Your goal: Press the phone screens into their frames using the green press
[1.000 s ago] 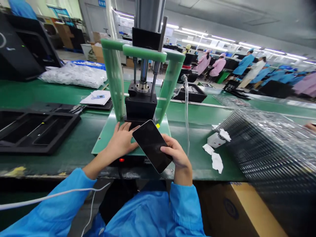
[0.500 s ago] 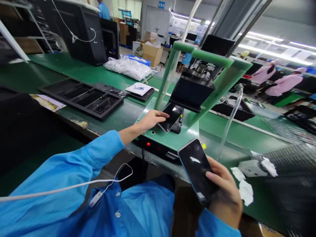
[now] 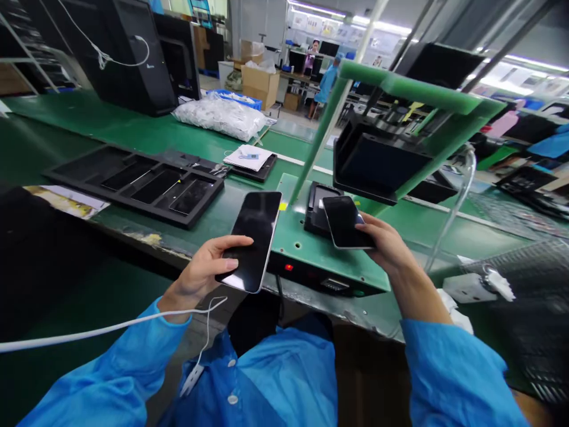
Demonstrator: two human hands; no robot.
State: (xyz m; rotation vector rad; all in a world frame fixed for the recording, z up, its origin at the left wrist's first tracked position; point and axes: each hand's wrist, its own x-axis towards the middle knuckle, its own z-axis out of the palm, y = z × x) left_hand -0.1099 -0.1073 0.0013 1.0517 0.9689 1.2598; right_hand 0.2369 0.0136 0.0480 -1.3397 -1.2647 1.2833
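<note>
My left hand [image 3: 208, 261] is closed around the lower part of a smartphone [image 3: 254, 228] with a dark screen, thumb and finger on the glass. A yellow tab sticks out at that phone's upper right edge. Farther right, my right hand [image 3: 384, 240] grips the right end of a second smartphone [image 3: 341, 220], tilted beside and partly over the black holder [image 3: 316, 207] on the press base. Whether this phone touches the holder I cannot tell. Above it hangs the black upper block [image 3: 377, 166] of the press, inside a green frame [image 3: 326, 130].
A black compartment tray [image 3: 178, 219] with dark panels lies left on the green bench. Behind it are a white pad [image 3: 246, 157], a plastic-wrapped bundle [image 3: 222, 120] and a computer tower [image 3: 124, 53]. A white power socket [image 3: 462, 287] stands at right. A white cord [image 3: 111, 328] crosses my left sleeve.
My left hand has drawn its phone from the holder toward the lower left. My right hand has brought the other phone up from the front right to the holder. The view has shifted.
</note>
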